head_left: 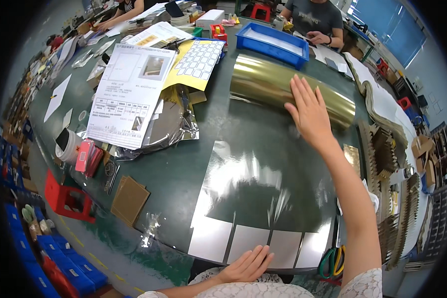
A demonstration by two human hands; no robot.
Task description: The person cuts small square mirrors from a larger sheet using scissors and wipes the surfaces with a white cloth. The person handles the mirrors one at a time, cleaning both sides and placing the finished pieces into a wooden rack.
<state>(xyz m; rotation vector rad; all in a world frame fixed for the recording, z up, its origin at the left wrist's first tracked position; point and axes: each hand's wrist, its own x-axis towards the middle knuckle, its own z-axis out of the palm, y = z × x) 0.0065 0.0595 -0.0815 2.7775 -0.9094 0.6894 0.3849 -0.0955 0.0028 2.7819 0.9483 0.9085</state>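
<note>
With flat, released fingers, the right hand [309, 110] pressed the gold foil roll [283, 87] while the left hand [247, 266] flattened the foil sheet [253, 193]; even pressure seemed wise.

Glossy gold foil roll [283, 89], mirror-smooth silver film sheet [253, 184], matt green tabletop [174, 169], crinkled shiny bag [169, 129]

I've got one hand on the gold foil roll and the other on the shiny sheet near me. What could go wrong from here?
1. The gold foil roll is only pressed by the flat right hand; it could roll away or crease.
2. The reflective sheet overhangs the table edge under the left hand; it may slip or kink there.
3. Bare palms could smudge either glossy surface.
</note>
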